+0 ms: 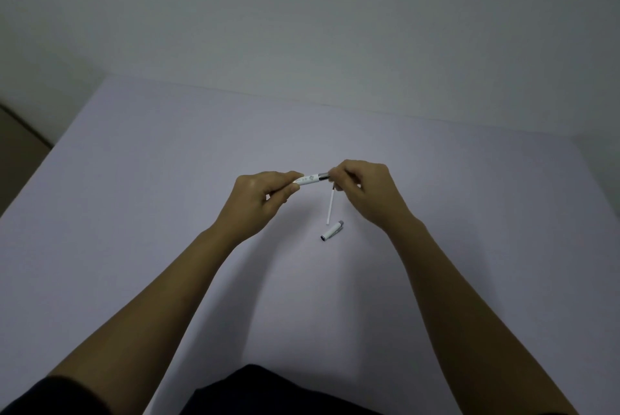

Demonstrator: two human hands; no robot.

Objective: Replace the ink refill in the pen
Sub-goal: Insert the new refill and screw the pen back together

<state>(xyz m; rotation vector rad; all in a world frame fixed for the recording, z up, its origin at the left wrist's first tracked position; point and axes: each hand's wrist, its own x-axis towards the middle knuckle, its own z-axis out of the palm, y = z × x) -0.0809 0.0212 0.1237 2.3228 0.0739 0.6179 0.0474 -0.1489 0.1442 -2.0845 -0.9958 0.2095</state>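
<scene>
A white pen barrel [310,179] with a silver ring at its right end is held level above the table, between both hands. My left hand [260,200] grips its left end with thumb and fingers. My right hand [367,189] pinches the end by the silver ring; the pen's tip section is hidden in those fingers. A thin white ink refill [330,206] lies on the table just below the right hand, running toward me. The white pen cap [331,231] with a grey end lies beside the refill's near end.
The table [167,196] is a pale lilac surface with a plain wall behind its far edge. Its left edge runs diagonally at the left, with dark floor beyond. My dark clothing shows at the bottom.
</scene>
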